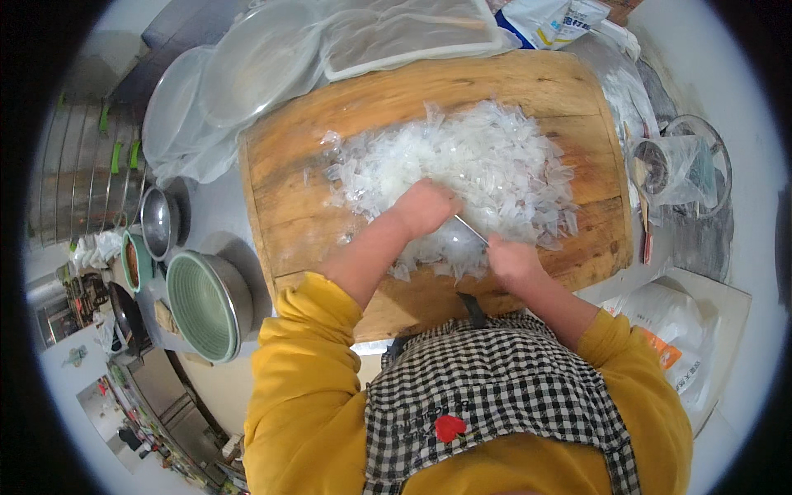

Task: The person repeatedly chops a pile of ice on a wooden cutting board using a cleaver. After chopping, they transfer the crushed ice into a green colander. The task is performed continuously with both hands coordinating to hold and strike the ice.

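Note:
In front of me a wide heap of thin, translucent white slices (445, 145) lies on a wooden cutting board (291, 210). My right hand (512, 260) grips the near end of a knife (471, 230), of which only a thin metal line shows. At the far end of that line, my left hand (428, 207) is curled, knuckles up, over the knife's end. Its fingertips are hidden. Slices lie on both sides of the knife, with a smaller patch near the board's front edge.
To the left are a green ribbed basket (201, 309) in a metal bowl, and a small metal bowl (159, 223). Plastic-covered basins (263, 68) and a white tray (414, 59) stand behind the board. At right lie a wooden spoon (643, 204) and a plastic bag (671, 334).

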`<action>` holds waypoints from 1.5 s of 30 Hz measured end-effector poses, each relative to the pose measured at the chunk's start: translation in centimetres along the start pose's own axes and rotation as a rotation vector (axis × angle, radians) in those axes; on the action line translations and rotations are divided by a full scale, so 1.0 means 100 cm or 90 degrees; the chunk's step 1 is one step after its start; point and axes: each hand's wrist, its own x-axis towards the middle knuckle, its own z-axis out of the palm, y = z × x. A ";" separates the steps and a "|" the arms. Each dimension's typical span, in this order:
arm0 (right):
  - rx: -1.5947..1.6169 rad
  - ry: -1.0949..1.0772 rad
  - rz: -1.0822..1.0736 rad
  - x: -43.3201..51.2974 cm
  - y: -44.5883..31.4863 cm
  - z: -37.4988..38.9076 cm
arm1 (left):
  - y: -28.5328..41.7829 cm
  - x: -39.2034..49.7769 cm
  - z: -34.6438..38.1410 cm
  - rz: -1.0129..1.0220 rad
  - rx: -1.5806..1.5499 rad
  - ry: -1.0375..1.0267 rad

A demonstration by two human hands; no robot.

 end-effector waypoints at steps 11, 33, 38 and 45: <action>-0.014 0.038 -0.016 0.014 0.023 0.012 | -0.002 0.008 0.026 -0.018 0.012 0.017; -0.177 -0.036 -0.321 0.102 -0.058 -0.038 | 0.006 -0.111 0.026 -0.463 -0.031 0.114; -0.210 0.086 -0.392 0.099 -0.043 -0.018 | 0.008 -0.110 0.040 -0.420 0.047 0.189; -0.214 0.026 -0.368 0.083 -0.055 -0.045 | 0.015 -0.114 0.023 -0.406 0.015 0.211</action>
